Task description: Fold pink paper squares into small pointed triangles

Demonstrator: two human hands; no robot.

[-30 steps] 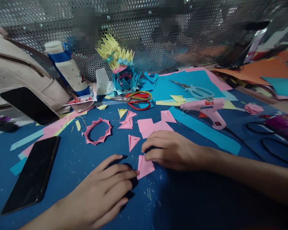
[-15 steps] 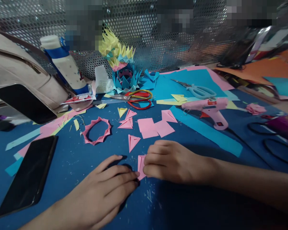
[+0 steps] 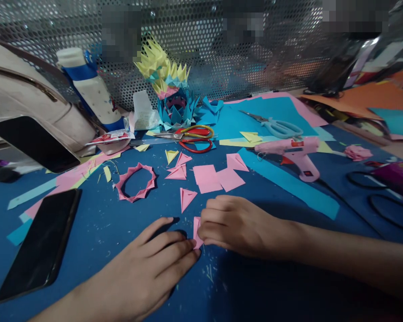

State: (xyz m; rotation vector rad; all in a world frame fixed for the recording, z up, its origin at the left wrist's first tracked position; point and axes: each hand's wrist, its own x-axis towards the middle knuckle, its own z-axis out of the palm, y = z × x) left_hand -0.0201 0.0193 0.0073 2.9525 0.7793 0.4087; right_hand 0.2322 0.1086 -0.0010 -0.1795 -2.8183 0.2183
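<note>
A small folded piece of pink paper (image 3: 196, 232) lies on the blue table between my hands. My right hand (image 3: 237, 226) has its fingers curled down onto the paper's right side and covers part of it. Stretched out flat, my left hand (image 3: 159, 264) touches the lower left edge of the paper with its fingertips. Just beyond lie a folded pink triangle (image 3: 187, 199), more pink folded pieces (image 3: 177, 172) and pink paper squares (image 3: 207, 179). To the left of these is a ring of joined pink folded pieces (image 3: 136, 183).
A pink glue gun (image 3: 297, 152), red-and-yellow scissors (image 3: 196, 138) and blue-handled scissors (image 3: 282, 128) lie farther back. Behind them stands a yellow-and-blue folded-paper model (image 3: 174, 105). Phones (image 3: 40, 246) and a bottle (image 3: 94, 94) are at left. A cable (image 3: 349, 208) runs at right.
My right hand has shifted slightly left over the pink paper, so a narrower strip shows. My left fingertips have edged a little to the right along its lower end.
</note>
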